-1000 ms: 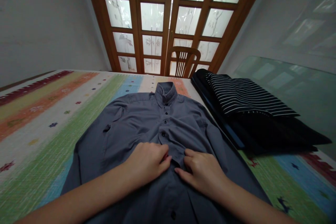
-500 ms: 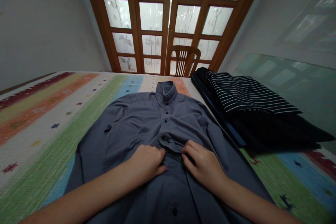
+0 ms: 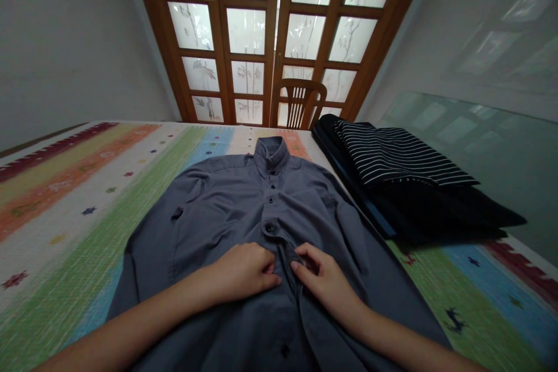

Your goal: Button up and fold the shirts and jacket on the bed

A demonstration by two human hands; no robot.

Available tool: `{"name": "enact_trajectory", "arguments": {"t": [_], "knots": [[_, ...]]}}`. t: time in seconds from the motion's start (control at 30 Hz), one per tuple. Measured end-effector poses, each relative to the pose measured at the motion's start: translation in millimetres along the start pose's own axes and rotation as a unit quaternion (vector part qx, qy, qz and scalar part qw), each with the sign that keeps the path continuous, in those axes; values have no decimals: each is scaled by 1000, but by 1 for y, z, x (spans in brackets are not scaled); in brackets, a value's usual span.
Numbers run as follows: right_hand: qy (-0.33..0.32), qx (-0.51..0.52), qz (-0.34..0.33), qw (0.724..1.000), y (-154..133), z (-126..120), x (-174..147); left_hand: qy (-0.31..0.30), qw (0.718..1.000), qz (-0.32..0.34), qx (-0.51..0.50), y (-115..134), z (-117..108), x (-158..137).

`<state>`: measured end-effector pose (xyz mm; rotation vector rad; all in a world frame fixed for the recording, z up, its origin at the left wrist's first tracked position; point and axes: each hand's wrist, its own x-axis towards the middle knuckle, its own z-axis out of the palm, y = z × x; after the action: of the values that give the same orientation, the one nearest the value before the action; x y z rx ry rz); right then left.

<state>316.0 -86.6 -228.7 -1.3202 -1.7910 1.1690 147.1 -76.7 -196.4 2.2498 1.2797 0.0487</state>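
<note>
A grey button-up shirt (image 3: 235,197) lies front up, collar pointing away from me, with dark buttons down its middle. The upper buttons are fastened, while the front gapes a little around my hands. My left hand (image 3: 248,267) is closed on the cloth at the left side of the gap, thumb and curled fingers together; what lies between its fingertips is largely hidden. Across from it, my right hand (image 3: 329,279) pinches the edge of the button placket (image 3: 285,244) between thumb and fingers. A lower button (image 3: 285,351) shows nearer to me.
Folded dark clothes (image 3: 436,209) are stacked on the right, with a black-and-white striped garment (image 3: 405,154) on top. A striped, patterned cloth (image 3: 100,226) covers the table. Beyond stand a wooden chair (image 3: 300,84) and glazed wooden doors (image 3: 271,29). A glass panel (image 3: 492,133) leans at the right wall.
My right hand has shifted slightly left and down, and the placket edge now slants downward instead of bowing out sideways. My left hand stays almost in place. The view has turned slightly.
</note>
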Motion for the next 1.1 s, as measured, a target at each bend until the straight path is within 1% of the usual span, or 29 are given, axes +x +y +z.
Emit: {"name": "enact_trajectory", "arguments": {"t": [0.07, 0.13, 0.2, 0.3, 0.4, 0.5, 0.6, 0.7, 0.8, 0.93, 1.03, 1.1], "knots": [[-8, 26, 0, 1000, 0, 1, -1, -20, 996, -9, -82, 2, 0, 1], [-14, 38, -5, 999, 0, 1, -2, -35, 984, -32, -174, 3, 1, 3], [-17, 47, -12, 999, 0, 0, -2, -29, 968, -59, -240, 4, 5, 5], [-8, 42, -31, 999, -2, -1, -3, -3, 957, -86, -279, 5, 13, 7], [3, -6, -77, 997, -4, -2, -5, 5, 948, -91, -305, 6, 19, 7], [0, -55, -141, 988, -3, -1, -6, -22, 934, -88, -346, 4, 22, 8], [-6, -90, -174, 981, 0, 0, -5, -81, 917, -66, -384, 1, 18, 8], [-12, -108, -177, 978, 2, 0, -5, -121, 911, -30, -392, -1, 11, 8], [-22, -115, -178, 977, 3, 0, -4, -129, 921, -16, -368, -1, 8, 7], [-24, -109, -174, 978, 2, 0, -3, -84, 951, -26, -295, 1, 12, 7], [-19, -99, -169, 980, 1, 1, -3, -53, 966, -30, -251, 1, 17, 6], [-15, -94, -164, 982, 1, 2, -2, -33, 973, -16, -226, 0, 20, 7]]}}
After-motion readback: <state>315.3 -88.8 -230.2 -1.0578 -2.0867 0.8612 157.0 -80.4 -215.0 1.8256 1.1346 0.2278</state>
